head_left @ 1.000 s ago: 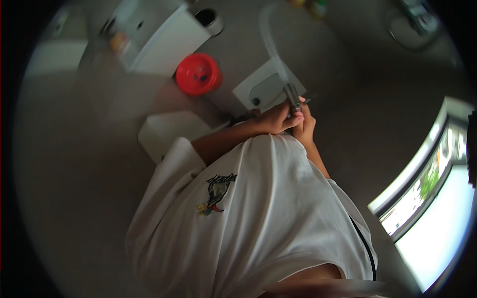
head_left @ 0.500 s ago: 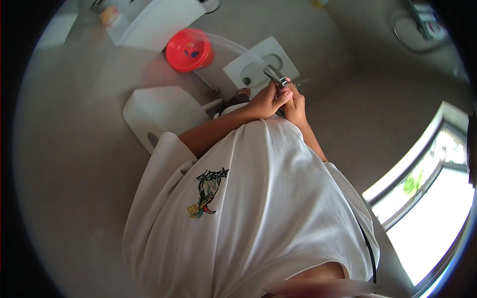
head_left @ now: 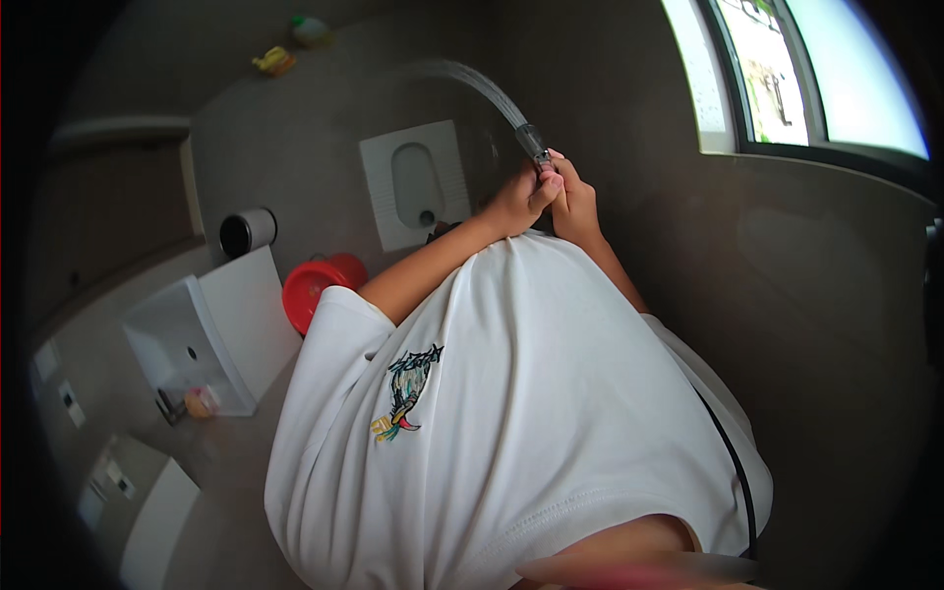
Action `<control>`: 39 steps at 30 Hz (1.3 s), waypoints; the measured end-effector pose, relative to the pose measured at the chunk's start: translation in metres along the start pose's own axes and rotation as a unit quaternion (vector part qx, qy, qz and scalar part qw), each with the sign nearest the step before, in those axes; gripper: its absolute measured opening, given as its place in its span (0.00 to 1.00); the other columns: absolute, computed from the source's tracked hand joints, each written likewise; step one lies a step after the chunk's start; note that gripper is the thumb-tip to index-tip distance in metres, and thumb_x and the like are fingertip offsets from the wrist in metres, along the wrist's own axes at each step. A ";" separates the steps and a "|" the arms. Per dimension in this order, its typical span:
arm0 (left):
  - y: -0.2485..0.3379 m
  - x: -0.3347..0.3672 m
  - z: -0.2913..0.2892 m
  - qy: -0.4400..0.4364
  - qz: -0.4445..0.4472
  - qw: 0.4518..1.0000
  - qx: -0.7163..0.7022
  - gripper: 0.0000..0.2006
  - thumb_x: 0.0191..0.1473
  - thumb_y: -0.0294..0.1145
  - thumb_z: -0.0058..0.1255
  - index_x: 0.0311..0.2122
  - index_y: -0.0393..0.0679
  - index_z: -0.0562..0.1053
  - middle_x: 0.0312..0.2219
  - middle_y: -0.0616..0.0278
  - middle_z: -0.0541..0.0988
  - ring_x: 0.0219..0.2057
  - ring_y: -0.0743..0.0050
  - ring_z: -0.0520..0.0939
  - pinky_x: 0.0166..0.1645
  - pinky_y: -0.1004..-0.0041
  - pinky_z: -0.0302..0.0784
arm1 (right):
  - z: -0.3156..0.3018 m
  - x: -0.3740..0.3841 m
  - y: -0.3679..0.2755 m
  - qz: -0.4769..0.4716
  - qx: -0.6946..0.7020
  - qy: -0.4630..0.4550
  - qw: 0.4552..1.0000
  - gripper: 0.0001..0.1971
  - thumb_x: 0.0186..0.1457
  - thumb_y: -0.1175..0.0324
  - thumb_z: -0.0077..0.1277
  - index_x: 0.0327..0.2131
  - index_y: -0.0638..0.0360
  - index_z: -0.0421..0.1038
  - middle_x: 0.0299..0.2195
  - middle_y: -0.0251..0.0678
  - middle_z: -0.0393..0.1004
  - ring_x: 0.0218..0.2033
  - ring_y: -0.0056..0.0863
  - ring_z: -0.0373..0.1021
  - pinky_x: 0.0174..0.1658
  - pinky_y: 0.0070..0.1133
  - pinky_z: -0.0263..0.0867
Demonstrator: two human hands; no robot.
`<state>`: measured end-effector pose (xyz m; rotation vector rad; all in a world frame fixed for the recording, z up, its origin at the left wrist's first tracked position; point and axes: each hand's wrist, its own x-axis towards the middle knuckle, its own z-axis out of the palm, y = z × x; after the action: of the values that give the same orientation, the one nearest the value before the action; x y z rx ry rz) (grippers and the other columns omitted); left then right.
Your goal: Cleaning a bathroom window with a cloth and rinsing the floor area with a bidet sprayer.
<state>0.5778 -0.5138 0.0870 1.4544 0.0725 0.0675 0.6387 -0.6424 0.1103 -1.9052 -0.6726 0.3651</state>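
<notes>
Both of my hands are together in front of my waist, closed round a silver handheld sprayer (head_left: pixel 532 142). My left hand (head_left: pixel 519 203) wraps its grip from the left, thumb toward the sprayer. Pressed against it from the other side, my right hand (head_left: pixel 573 195) has its fingers by the upper part of the handle. A jet of water (head_left: pixel 482 82) leaves the nozzle and arcs far and to the left. Beyond my hands, a white squat toilet (head_left: pixel 451 187) is set in the grey floor. The sprayer's lower end is hidden by my hands.
Left of me are a red bucket (head_left: pixel 305 295), a grey cylindrical bin (head_left: pixel 258 227) and a white washbasin (head_left: pixel 167 329). A yellow object (head_left: pixel 274 62) and a green-and-white one (head_left: pixel 310 30) lie on the far floor. A window (head_left: pixel 777 74) is at the upper right.
My view has swung round, so the bucket and basin now sit further left and lower, and the window higher. The sprayer still runs in both hands, its nozzle pointing further away.
</notes>
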 end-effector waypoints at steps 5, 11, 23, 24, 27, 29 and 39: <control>0.013 0.001 -0.008 -0.075 0.027 0.997 -0.001 0.23 0.64 0.55 0.41 0.40 0.40 0.64 0.32 0.64 0.68 0.35 0.79 0.69 0.44 0.73 0.69 | 0.010 -0.017 -0.014 0.038 0.011 0.074 0.997 0.17 0.66 0.60 0.45 0.52 0.60 0.69 0.45 0.44 0.78 0.36 0.33 0.78 0.42 0.23 0.71; 0.000 -0.014 -0.025 0.072 -0.029 0.997 -0.005 0.20 0.65 0.50 0.42 0.40 0.39 0.65 0.32 0.64 0.70 0.35 0.77 0.71 0.44 0.72 0.70 | 0.027 0.017 -0.017 0.129 0.061 -0.076 0.987 0.19 0.67 0.58 0.43 0.54 0.59 0.69 0.36 0.45 0.80 0.33 0.33 0.78 0.40 0.23 0.70; -0.034 -0.119 -0.048 0.537 -0.098 0.838 0.016 0.28 0.66 0.53 0.40 0.52 0.33 0.63 0.40 0.50 0.76 0.42 0.64 0.78 0.48 0.66 0.73 | 0.135 0.060 -0.040 -0.002 0.041 -0.523 0.852 0.23 0.67 0.50 0.40 0.52 0.58 0.70 0.35 0.49 0.80 0.38 0.48 0.77 0.43 0.33 0.70; -0.042 -0.125 -0.047 0.547 -0.103 0.831 0.010 0.27 0.66 0.53 0.40 0.50 0.32 0.64 0.39 0.51 0.75 0.41 0.65 0.77 0.47 0.67 0.72 | 0.139 0.059 -0.041 -0.023 0.025 -0.538 0.842 0.23 0.68 0.50 0.39 0.52 0.59 0.70 0.35 0.50 0.80 0.39 0.50 0.77 0.43 0.34 0.70; -0.038 -0.115 -0.022 0.586 -0.082 0.805 -0.036 0.26 0.66 0.51 0.42 0.46 0.30 0.64 0.36 0.55 0.74 0.38 0.70 0.74 0.45 0.70 0.71 | 0.129 0.061 -0.032 0.000 -0.019 -0.578 0.816 0.23 0.68 0.50 0.39 0.51 0.60 0.70 0.35 0.52 0.79 0.39 0.50 0.77 0.44 0.34 0.70; -0.033 -0.113 -0.023 0.557 -0.102 0.823 -0.049 0.24 0.67 0.49 0.39 0.48 0.33 0.65 0.36 0.57 0.74 0.39 0.71 0.74 0.47 0.71 0.71 | 0.124 0.063 -0.033 0.006 -0.034 -0.586 0.810 0.23 0.68 0.50 0.39 0.51 0.60 0.70 0.36 0.53 0.79 0.39 0.51 0.77 0.44 0.34 0.70; 0.015 -0.076 -0.052 0.270 -0.202 0.941 0.005 0.32 0.66 0.60 0.30 0.56 0.38 0.65 0.48 0.50 0.75 0.54 0.60 0.74 0.60 0.66 0.64 | 0.082 0.040 -0.050 0.166 -0.066 -0.315 0.932 0.22 0.67 0.51 0.39 0.52 0.58 0.70 0.36 0.53 0.79 0.40 0.49 0.77 0.44 0.33 0.70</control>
<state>0.4977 -0.4672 0.0969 1.3711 0.8199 0.1284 0.6130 -0.5427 0.1238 -2.0341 -0.7952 1.2091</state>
